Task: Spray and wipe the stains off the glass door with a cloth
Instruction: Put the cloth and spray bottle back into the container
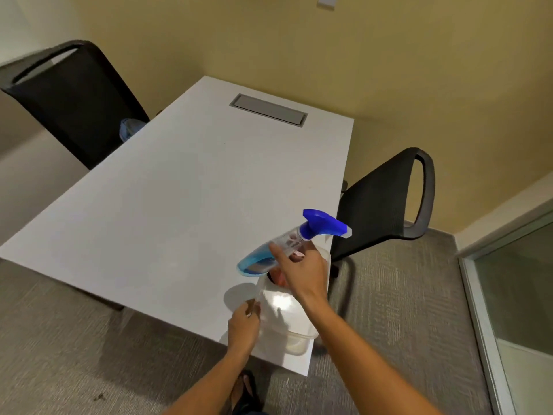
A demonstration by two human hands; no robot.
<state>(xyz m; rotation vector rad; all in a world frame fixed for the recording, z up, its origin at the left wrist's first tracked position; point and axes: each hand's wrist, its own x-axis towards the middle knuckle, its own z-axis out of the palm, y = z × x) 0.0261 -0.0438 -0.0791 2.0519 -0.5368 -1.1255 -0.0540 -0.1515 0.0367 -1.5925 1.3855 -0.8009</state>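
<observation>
Bin sits at the near right table corner, clear plastic, contents too blurry to call. Your right hand grips the tilted spray bottle just above it, blue liquid pooled low. Left hand pinches the bin's left rim.
</observation>
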